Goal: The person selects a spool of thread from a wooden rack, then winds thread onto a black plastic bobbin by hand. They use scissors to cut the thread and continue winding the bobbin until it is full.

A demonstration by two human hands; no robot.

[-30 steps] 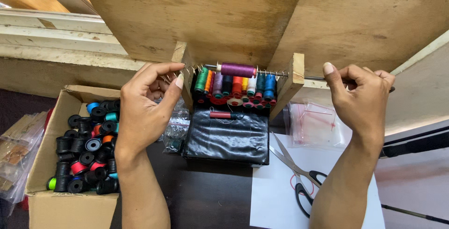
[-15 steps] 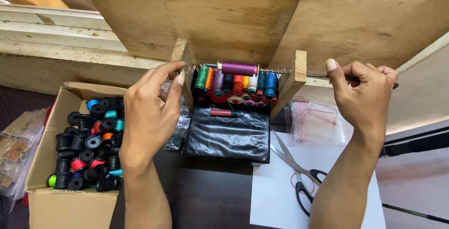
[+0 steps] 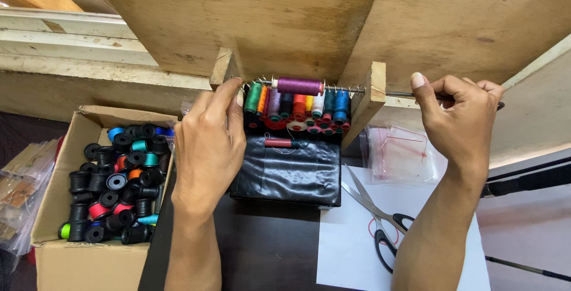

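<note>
Plywood bench overhead, w/ purple thread spool (image 3: pixel 299 85) threaded on thin metal rod (image 3: pixel 357 90) btwn two wood brackets; my right hand (image 3: pixel 458 121) pinches rod's end, left hand (image 3: pixel 208 142) fingers curled at left bracket (image 3: pixel 223 70) — I reckon rod could slip out, dropping spool onto black box (image 3: pixel 286 172).

Left end of metal rod (image 3: pixel 348 90) hidden behind left hand (image 3: pixel 208 142), right end buried inside right hand (image 3: pixel 458 118), fingertip contact unseen

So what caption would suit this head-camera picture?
Two hands, left hand and right hand, hold a metal rod carrying a purple spool between wooden posts.
</note>
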